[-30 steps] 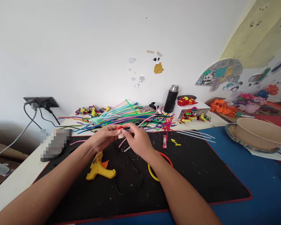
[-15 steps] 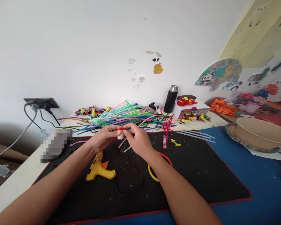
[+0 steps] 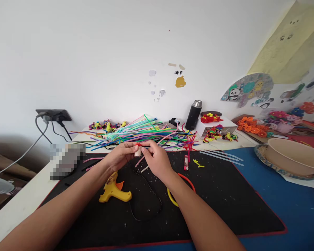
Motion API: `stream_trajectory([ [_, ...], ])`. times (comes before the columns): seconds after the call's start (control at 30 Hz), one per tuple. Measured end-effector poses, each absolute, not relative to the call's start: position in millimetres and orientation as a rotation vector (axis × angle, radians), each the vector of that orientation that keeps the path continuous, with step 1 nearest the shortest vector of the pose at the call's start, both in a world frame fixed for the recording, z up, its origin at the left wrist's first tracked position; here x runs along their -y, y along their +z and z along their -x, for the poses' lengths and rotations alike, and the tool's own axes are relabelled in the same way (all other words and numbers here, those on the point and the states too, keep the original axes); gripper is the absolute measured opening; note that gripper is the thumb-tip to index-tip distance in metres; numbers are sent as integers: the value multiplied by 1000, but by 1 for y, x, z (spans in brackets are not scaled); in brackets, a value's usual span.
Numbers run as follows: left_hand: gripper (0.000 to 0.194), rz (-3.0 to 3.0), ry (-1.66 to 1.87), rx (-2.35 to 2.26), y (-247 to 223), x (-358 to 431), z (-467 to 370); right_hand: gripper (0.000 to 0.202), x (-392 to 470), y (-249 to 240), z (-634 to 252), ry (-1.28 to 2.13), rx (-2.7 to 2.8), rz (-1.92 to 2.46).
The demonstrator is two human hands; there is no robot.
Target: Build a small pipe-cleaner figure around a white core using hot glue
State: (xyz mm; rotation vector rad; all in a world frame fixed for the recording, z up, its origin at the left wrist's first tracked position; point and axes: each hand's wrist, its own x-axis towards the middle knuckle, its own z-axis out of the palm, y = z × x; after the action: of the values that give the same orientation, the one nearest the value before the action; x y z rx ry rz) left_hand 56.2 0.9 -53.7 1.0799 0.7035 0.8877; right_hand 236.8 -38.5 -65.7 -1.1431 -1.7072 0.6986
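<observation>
Between my two hands is a small fuzzy piece (image 3: 137, 152), whitish with a red top, apparently of pipe cleaner. My left hand (image 3: 124, 153) pinches it from the left. The fingers of my right hand (image 3: 155, 157) are closed against its red end, and the fingertips partly hide it. Just below my hands, a pink pipe cleaner (image 3: 139, 161) and a pale stick (image 3: 144, 169) lie on the black mat (image 3: 219, 205). A yellow glue gun (image 3: 115, 191) with an orange trigger rests near my left forearm, its black cord looping across the mat.
Behind my hands lies a heap of coloured pipe cleaners (image 3: 143, 130). A black flask (image 3: 193, 115) stands beside a white box (image 3: 225, 122). Clear glue sticks (image 3: 222, 157) lie at the mat's back right. A ring (image 3: 189, 182) is under my right forearm; a beige basin (image 3: 295, 153) sits far right.
The whole view has shifted slightly, so things appear a little farther right and lower. My right thumb has moved slightly, showing more of the whitish part. Both hands keep hold of the piece.
</observation>
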Motion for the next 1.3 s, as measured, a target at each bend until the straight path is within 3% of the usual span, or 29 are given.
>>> stream_trajectory([
  [0.43,32,-1073,942,-658,-58,-6,-52,28,43,-61,-236,550,1680,1111],
  [1.3,31,-1007,926,-670,-56,-3,-54,26,45,-57,-236,599,1720,1137],
])
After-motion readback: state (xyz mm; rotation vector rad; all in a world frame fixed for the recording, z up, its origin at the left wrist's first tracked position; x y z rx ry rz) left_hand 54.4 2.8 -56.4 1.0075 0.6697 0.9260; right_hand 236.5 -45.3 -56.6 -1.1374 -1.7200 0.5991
